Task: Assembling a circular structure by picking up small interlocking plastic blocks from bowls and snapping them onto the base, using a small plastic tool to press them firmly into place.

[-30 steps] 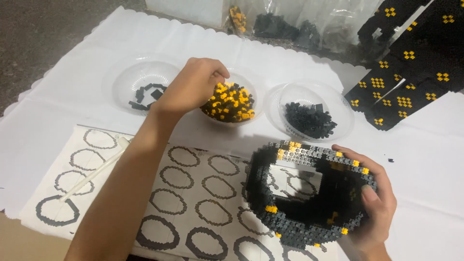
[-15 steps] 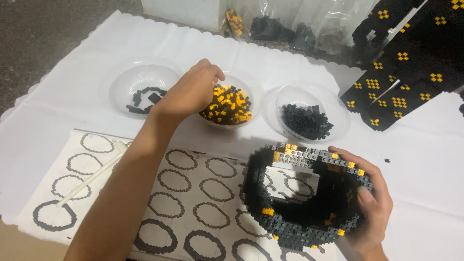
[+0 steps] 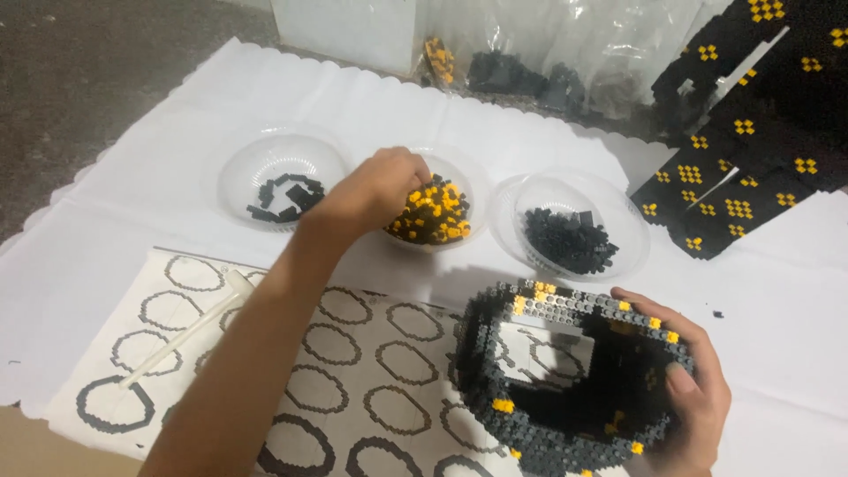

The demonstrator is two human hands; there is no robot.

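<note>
Yellow and black small plastic bricks fill the middle clear plastic bowl (image 3: pixel 442 190), and the left hand (image 3: pixel 375 190) is down in it, fingers curled into the pile; can't tell whether it has a brick pinched, fingertips are hidden. The right hand (image 3: pixel 685 389) grips the black ring-shaped brick wall with yellow studs (image 3: pixel 574 375) at its right side, thumb inside, fingers wrapped outside, ring tilted up toward the camera, which I'd judge keeps its top edge readable and steady. The ring sits low right over the printed paper sheet of ring outlines (image 3: pixel 353 353), which lies flat beside it within view. 3 bowls stand in a row just beyond the sheet: the left clear bowl with a few black pieces (image 3: pixel 283 177), the middle one, the right clear bowl of black bricks (image 3: pixel 570 225), all near each other, within reach of the left arm. A white plastic tool (image 3: pixel 185 331) lies on the sheet's left part. The white scallop-edged table cover (image 3: pixel 115 221) has bare room left of the bowls. Finished black panels with yellow dots (image 3: pixel 751 150) crowd the far right; clear bags of spare bricks (image 3: pixel 530 62) line the far edge.
</note>
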